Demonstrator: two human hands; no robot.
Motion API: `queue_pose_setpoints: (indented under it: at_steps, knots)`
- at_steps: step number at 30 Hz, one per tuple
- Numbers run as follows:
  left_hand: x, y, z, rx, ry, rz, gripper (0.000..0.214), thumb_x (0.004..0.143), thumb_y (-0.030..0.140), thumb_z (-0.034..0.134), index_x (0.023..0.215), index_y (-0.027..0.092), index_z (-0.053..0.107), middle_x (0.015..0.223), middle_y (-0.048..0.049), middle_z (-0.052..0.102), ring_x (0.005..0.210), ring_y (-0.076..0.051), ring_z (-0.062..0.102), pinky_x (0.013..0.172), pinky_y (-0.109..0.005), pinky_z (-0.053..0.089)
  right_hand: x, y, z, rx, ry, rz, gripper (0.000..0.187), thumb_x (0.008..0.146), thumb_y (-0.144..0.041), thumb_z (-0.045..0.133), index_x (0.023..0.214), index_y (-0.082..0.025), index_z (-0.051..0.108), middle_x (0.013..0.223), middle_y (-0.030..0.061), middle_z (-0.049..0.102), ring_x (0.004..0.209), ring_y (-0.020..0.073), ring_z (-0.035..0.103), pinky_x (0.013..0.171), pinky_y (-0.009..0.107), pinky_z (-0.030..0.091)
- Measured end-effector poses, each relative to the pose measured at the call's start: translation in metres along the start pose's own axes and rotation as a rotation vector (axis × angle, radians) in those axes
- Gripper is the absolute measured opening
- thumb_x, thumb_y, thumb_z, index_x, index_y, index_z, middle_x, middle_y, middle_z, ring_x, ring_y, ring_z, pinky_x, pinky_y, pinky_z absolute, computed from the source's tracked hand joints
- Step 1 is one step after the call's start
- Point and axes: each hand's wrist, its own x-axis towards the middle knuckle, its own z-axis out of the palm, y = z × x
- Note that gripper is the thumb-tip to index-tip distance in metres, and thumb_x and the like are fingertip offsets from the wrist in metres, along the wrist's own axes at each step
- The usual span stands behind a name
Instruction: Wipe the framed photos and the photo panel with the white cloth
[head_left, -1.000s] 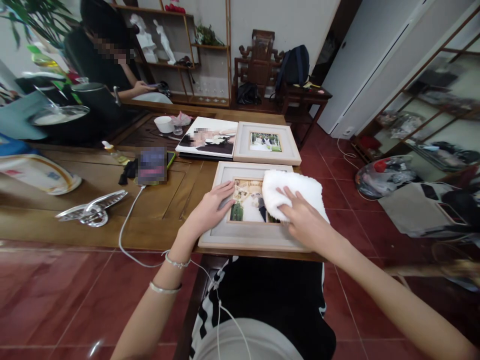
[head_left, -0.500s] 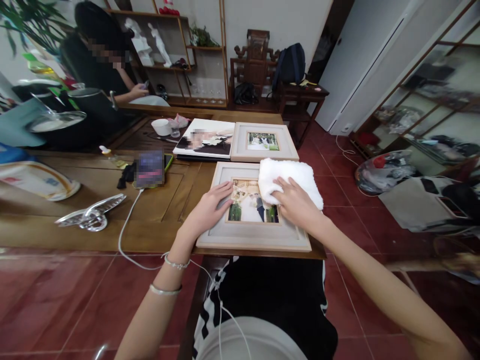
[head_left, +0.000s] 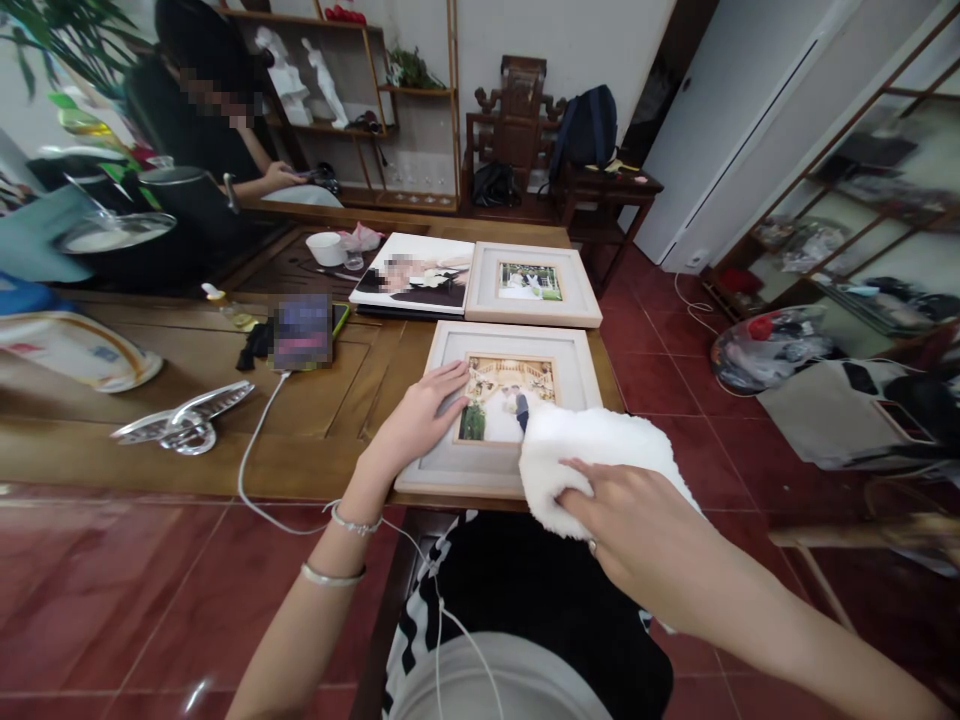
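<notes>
A light wooden picture frame [head_left: 439, 470] with a wedding photo in its middle lies flat at the near edge of the table. My left hand [head_left: 429, 412] rests flat on the frame's left side, fingers stretched toward the photo. Over the frame's near right corner lies a folded white cloth [head_left: 622, 440], partly hanging past the table edge. My right hand [head_left: 626, 510] grips the cloth, its fingers pressed into the pile and partly hidden by it. The cloth covers the photo's lower right part.
Behind lie a second picture frame [head_left: 585, 285] and a white-covered photo album [head_left: 375, 285]. A phone [head_left: 300, 335] with a white cable, a silver metal ornament [head_left: 184, 420] and a white cup [head_left: 325, 249] stand leftward. Across the table a person [head_left: 217, 120] sits holding a phone.
My right hand has pulled the white cloth toward me, from the frame's upper right side to its near right corner. My left hand has stayed in place.
</notes>
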Motion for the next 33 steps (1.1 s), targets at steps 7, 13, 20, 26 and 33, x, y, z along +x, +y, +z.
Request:
queue_pose_setpoints:
  at_steps: [7, 13, 20, 26, 33]
  knots:
    - [0.0, -0.001, 0.0, -0.002, -0.01, 0.014, 0.042, 0.094, 0.031, 0.048, 0.131, 0.012, 0.056, 0.139, -0.0114, 0.053, 0.135, -0.022, 0.042, 0.114, -0.042, 0.033, 0.036, 0.025, 0.015, -0.047, 0.122, 0.162, 0.039, 0.07, -0.004, 0.042, 0.099, -0.018, 0.064, 0.092, 0.0123, 0.069, 0.083, 0.0251, 0.065, 0.069, 0.032, 0.045]
    - [0.0, 0.002, -0.002, -0.003, -0.02, -0.002, 0.042, 0.094, 0.032, 0.048, 0.13, 0.012, 0.057, 0.139, -0.0118, 0.053, 0.135, -0.022, 0.042, 0.114, -0.042, 0.033, 0.073, 0.065, 0.039, -0.086, 0.317, 0.221, 0.042, 0.074, -0.008, 0.043, 0.112, -0.01, 0.06, 0.113, 0.0192, 0.065, 0.104, 0.0299, 0.058, 0.083, 0.037, 0.044]
    - [0.0, 0.002, -0.003, -0.018, -0.023, -0.026, 0.041, 0.094, 0.033, 0.049, 0.128, 0.014, 0.058, 0.14, -0.0117, 0.053, 0.135, -0.024, 0.042, 0.113, -0.045, 0.034, 0.117, 0.104, 0.033, -0.109, 0.357, 0.264, 0.043, 0.077, -0.006, 0.041, 0.117, -0.007, 0.057, 0.112, 0.021, 0.062, 0.099, 0.0307, 0.057, 0.08, 0.037, 0.043]
    - [0.001, 0.001, -0.002, -0.024, -0.023, -0.028, 0.041, 0.094, 0.032, 0.048, 0.129, 0.014, 0.058, 0.14, -0.0112, 0.052, 0.135, -0.023, 0.042, 0.113, -0.044, 0.033, 0.103, 0.094, 0.028, -0.132, 0.281, 0.126, 0.038, 0.074, -0.003, 0.044, 0.107, -0.01, 0.062, 0.105, 0.0179, 0.064, 0.096, 0.0277, 0.057, 0.086, 0.037, 0.041]
    - [0.001, 0.0, 0.0, -0.016, -0.012, -0.015, 0.041, 0.095, 0.033, 0.047, 0.128, 0.013, 0.058, 0.14, -0.0112, 0.052, 0.135, -0.022, 0.043, 0.113, -0.043, 0.034, 0.07, 0.062, 0.024, -0.13, 0.187, 0.036, 0.04, 0.074, -0.001, 0.047, 0.11, -0.009, 0.062, 0.109, 0.0198, 0.064, 0.109, 0.0292, 0.055, 0.095, 0.04, 0.041]
